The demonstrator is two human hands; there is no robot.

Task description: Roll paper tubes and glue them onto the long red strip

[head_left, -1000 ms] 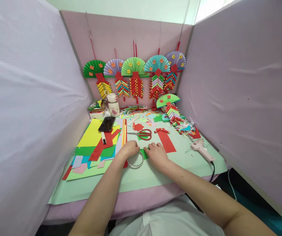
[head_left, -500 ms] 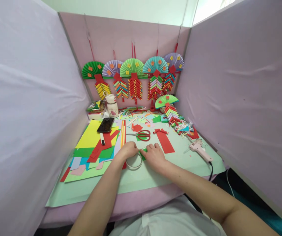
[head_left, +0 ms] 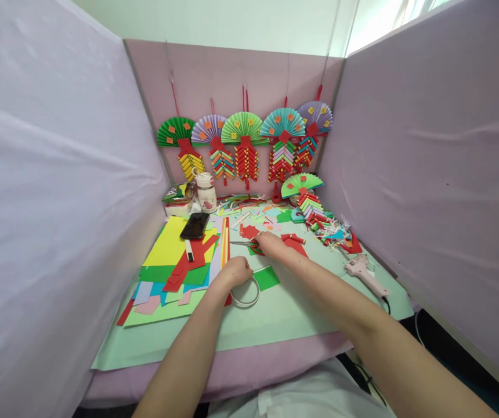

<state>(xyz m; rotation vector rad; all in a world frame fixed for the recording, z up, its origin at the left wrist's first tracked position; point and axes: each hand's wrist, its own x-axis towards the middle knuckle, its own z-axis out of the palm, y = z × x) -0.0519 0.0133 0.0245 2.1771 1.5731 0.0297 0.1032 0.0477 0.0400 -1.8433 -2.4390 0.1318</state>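
Far left on the bench [head_left: 275, 322]: overlapping coloured sheets [head_left: 162, 247], with a black phone [head_left: 195, 226] on top and a white-and-black tool [head_left: 189, 250] just below it. Narrow paper strips [head_left: 226, 244] lie along the right edge of this stack. Next, the left hand [head_left: 235, 276]: fingers curled closed, apparently gripping the upper edge of a pale ring, taken to be a tape roll [head_left: 245, 305], whose open loop shows below the knuckles. Farther back, scissors [head_left: 241, 243] lie with blades pointing left. Their red handles are partly covered by the right hand [head_left: 271, 244], which is at them; its fingertips are hidden, so cannot tell whether they are closed on the handles or only touching. A green paper piece [head_left: 267, 278] lies flat between tape roll and right forearm, with neither hand on it. Beyond the wrist, red paper [head_left: 296, 246] is partly hidden by the arm; far right, a glue gun [head_left: 366, 276] lies untouched. Step in hand, judged: reaching for the scissors while the left hand keeps the tape ready. Next move, judged: calls for a secure hold on the handles, then a lift clear of nearby paper, left hand steady.
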